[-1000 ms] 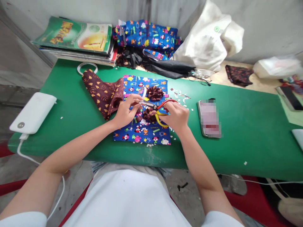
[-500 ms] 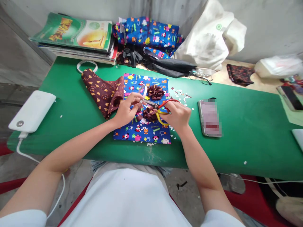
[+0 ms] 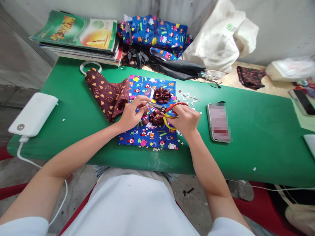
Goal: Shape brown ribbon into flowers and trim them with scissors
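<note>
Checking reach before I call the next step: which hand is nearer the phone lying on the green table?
Right. The right hand, shut on the scissors, sits just left of the phone; the left hand is farther left, over the blue printed cloth.

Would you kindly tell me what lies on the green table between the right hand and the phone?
In the head view, only bare green table with a few small white scraps separates the right hand from the phone.
</note>
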`<state>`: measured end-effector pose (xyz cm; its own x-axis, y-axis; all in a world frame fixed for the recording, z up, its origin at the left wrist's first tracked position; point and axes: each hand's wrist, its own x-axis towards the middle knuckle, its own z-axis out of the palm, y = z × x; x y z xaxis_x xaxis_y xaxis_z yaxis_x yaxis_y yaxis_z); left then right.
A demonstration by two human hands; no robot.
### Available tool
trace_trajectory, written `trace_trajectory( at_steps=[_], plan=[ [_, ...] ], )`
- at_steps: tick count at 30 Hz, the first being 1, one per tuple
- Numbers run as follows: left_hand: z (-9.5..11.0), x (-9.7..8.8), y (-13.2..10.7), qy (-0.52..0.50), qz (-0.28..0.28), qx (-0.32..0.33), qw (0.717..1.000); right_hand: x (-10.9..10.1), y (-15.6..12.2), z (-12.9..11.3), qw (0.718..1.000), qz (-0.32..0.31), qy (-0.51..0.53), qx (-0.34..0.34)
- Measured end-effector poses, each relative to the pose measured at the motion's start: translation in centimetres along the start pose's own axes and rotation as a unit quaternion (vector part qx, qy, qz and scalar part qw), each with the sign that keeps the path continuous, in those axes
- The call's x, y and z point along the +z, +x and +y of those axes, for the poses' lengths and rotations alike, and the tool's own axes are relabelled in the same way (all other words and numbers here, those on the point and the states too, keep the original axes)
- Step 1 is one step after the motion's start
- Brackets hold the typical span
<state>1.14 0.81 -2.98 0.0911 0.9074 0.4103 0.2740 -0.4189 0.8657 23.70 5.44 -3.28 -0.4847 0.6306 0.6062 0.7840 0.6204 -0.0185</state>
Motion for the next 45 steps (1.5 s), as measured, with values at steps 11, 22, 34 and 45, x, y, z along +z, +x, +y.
trace_trajectory(
  at_steps=[11, 22, 34, 45],
  plan=[
    [0.2, 0.0, 0.0, -0.004, 0.005, -0.005, 1.000, -0.4, 0.2, -0.3, 0.997, -0.060, -0.011, 0.037],
    [0.4, -0.8, 0.2, 0.096, 0.022, 0.066, 0.993, -0.2, 0.4, -0.5, 0.995, -0.033, 0.028, 0.091],
    [-1.1, -0.9, 0.5, 0.261, 0.028, 0.035, 0.964, -0.1, 0.0, 5.9, 0.952, -0.072, -0.064, 0.292],
    [-1.3, -0.9, 0.5, 0.290, -0.002, 0.010, 0.957, -0.2, -0.7, 7.4, 0.941, -0.157, -0.046, 0.296]
  ],
)
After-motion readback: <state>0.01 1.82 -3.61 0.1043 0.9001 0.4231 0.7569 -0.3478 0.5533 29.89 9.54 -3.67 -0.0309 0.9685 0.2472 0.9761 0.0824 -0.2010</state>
